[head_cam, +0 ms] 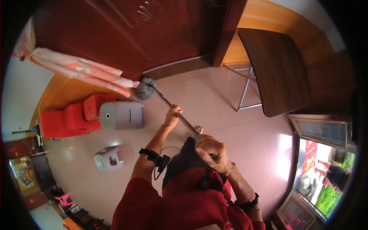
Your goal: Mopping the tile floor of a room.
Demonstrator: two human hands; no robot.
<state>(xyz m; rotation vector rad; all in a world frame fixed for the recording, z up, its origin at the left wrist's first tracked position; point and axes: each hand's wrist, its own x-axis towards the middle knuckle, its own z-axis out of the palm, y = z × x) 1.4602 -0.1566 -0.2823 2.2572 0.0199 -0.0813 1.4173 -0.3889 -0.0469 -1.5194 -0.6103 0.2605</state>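
Observation:
A string mop with a grey head [147, 88] touches the tiled floor beside the dark red door [120, 34]. Its long metal handle [187, 124] runs back towards my body. Partway down the handle, my left hand [173, 116] is wrapped around it. Higher up, close to my waist, my right hand [213, 151] grips the handle's upper end. The hem of a pink and white curtain [86, 67] hangs right next to the mop head, and I cannot tell whether they touch.
A grey plastic stool [120, 115] and red plastic stools [69, 120] line the left wall. A smaller grey stool [107, 159] stands on the floor [244, 138]. At right is a folding table [276, 72] with metal legs. A person [335, 172] is outside the open doorway.

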